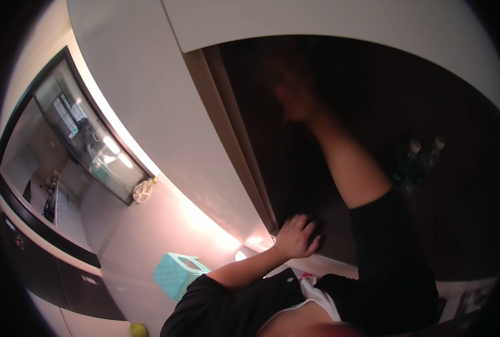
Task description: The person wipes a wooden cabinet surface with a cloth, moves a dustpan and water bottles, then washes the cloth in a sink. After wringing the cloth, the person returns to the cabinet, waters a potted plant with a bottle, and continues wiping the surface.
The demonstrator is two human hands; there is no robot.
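Observation:
A dark recess [401, 92] opens in a white cabinet, with a brown side panel [233, 126]. Deep inside it, my right hand [294, 94] is blurred and dim near the upper left of the opening. Shadow hides its fingertips, so I cannot tell whether it holds or touches anything. My left hand [294, 236] lies at the lower front corner of the recess, fingers spread over the dark bottom surface and holding nothing. To the right of my right forearm are two clear bottles with white caps, one bottle [410, 164] beside another bottle [433, 158].
A turquoise plastic stool [172, 271] stands on the floor at my left. Further left is a dark-framed glass sliding door [94, 126], with a kitchen beyond. A clear plastic bag [142, 191] is near its frame. A yellow-green round object [138, 330] shows at the bottom.

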